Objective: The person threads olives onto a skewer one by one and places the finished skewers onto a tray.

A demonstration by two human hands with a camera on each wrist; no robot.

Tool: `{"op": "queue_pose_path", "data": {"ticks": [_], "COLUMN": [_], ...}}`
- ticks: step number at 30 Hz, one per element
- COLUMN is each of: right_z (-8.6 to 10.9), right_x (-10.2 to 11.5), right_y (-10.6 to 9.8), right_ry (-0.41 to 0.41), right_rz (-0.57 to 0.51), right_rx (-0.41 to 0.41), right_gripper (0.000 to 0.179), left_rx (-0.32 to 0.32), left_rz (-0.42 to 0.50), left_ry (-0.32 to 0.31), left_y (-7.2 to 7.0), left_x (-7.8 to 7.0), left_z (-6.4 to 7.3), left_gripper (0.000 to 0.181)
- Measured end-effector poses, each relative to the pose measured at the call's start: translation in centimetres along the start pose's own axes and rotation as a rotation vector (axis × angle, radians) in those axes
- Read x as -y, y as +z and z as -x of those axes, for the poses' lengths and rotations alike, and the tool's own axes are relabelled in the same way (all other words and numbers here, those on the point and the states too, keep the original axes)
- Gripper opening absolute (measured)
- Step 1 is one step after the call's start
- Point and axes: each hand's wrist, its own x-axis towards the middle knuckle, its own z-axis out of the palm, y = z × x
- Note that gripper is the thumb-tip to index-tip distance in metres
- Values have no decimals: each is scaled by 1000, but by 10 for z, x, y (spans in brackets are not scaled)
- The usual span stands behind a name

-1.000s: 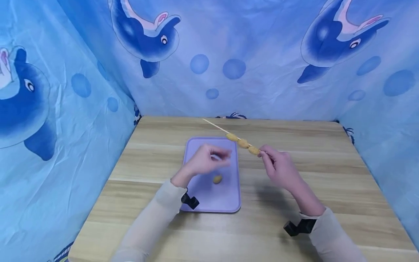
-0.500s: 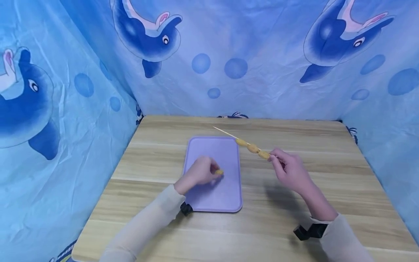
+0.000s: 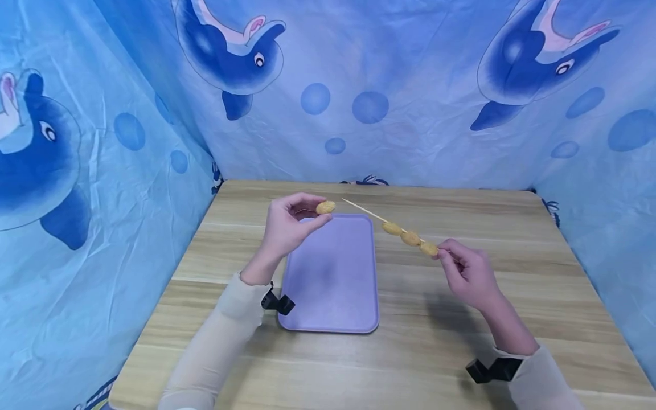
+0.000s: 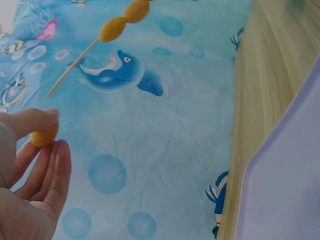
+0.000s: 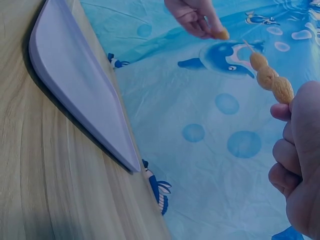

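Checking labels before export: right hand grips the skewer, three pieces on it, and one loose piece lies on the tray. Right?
Not quite: the loose piece isn't on the tray; the left hand pinches it, per the head view. The right hand does grip the skewer, three pieces on it.

Behind the left fingers, a pale cream sleeve reaches to the wrist, its soft cloth creased farther back. A small, blocky black camera sits at its cuff. Behind the right fingers is a matching cream sleeve, with a similar black box-shaped camera against its cuff.
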Motion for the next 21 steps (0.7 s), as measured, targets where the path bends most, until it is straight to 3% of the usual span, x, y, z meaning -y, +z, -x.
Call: {"op": "queue_pose_path", "data": {"ticks": [7,10,13,17,21], "right_z": [-4,-7,-9,-10,-11], "right_x": [3,5,6,8,9], "right_y": [4,7,9,12,14], "right_ry": [-19,-23,-27,-29,-29], "right_rz": [-16,-23,-30,-36,-31], "right_rx": [26,23,19,23,23], "right_gripper": [28,23,19,18,21], "left_rx": [9,10,-25,-74,-77], "left_rz": [224,400,531,574,606], "left_ry": [-54,-123,-209,-286,-301], "left_y": [2,4,5,5,5], "left_x": [-4,-4,-5,-3,-2], "left_z": [0,-1,-3,-4,-3], "left_gripper": [27,21,28,36,39]}}
